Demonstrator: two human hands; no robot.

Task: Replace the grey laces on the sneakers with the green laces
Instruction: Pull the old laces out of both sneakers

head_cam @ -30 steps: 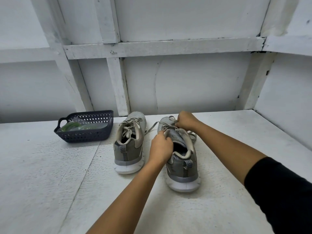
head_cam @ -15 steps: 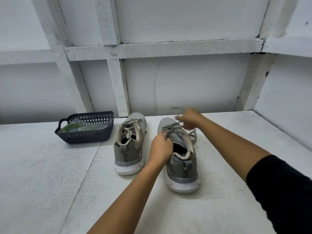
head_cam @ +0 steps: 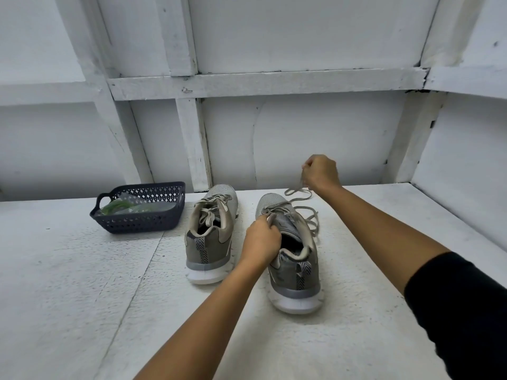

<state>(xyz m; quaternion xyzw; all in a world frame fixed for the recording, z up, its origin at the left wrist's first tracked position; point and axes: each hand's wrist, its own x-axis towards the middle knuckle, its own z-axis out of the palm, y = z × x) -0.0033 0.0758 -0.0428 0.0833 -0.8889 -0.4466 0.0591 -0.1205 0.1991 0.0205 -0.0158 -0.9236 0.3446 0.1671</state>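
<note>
Basket: dark, far left on the white table, held the green laces.
Left sneaker: just right of the basket, fully laced.
Left hand: fingers curled, gripped the right sneaker at its tongue.
Grey lace: partly pulled out, looped loose beside the toe.
Right hand: raised beyond the toe, fingers closed, pinched that lace.

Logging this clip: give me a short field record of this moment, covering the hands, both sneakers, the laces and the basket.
left hand: grips right sneaker at its tongue
right hand: raised, pinching grey lace partly pulled out of the right sneaker
left sneaker: laced in grey, no hand on it
green laces: in dark basket, left of the sneakers
stage: unlacing right sneaker; no green lace threaded yet
</note>
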